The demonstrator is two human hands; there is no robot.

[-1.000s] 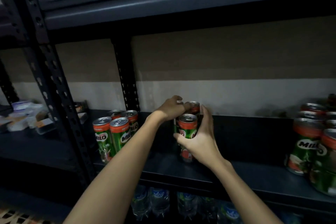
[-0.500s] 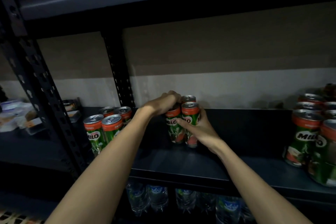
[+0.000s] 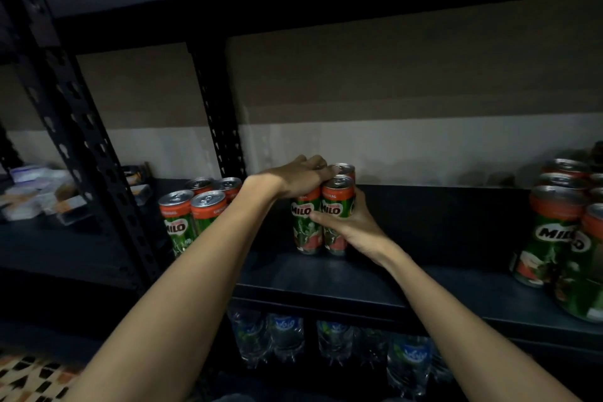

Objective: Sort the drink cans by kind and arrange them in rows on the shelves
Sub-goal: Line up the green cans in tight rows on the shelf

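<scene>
A person's hands hold a tight cluster of Milo cans [image 3: 321, 215] upright at the centre of a dark metal shelf [image 3: 326, 277]. The left hand [image 3: 293, 178] is draped over the cluster's top from the left, fingers curled over the can tops; the right hand [image 3: 350, 225] wraps the near-right can, thumb across its label. Three cans show clearly, w/ a fourth possibly hidden under the left hand.

Left of centre, a second group of four Milo cans [image 3: 195, 209] stands in a two-by-two block by a perforated upright post [image 3: 81, 127]. At far right, more Milo cans [image 3: 567, 222] sit packed together, blurred at the frame edge. On the shelf below, clear water bottles [image 3: 332, 339] w/ blue-green labels stand in a row. Beyond the post at far left, pale packets and small boxes [image 3: 36, 192] lie on an adjoining shelf; contents unreadable.

Behind the shelving is a two-tone wall [image 3: 391, 108], brown above, pale below. Patterned floor tiles [image 3: 29, 375] show at lower left. Light is dim.

The cans are slim, green-bodied w/ an orange-red band near the top, silver lids w/ pull tabs & white "MILO" lettering.
</scene>
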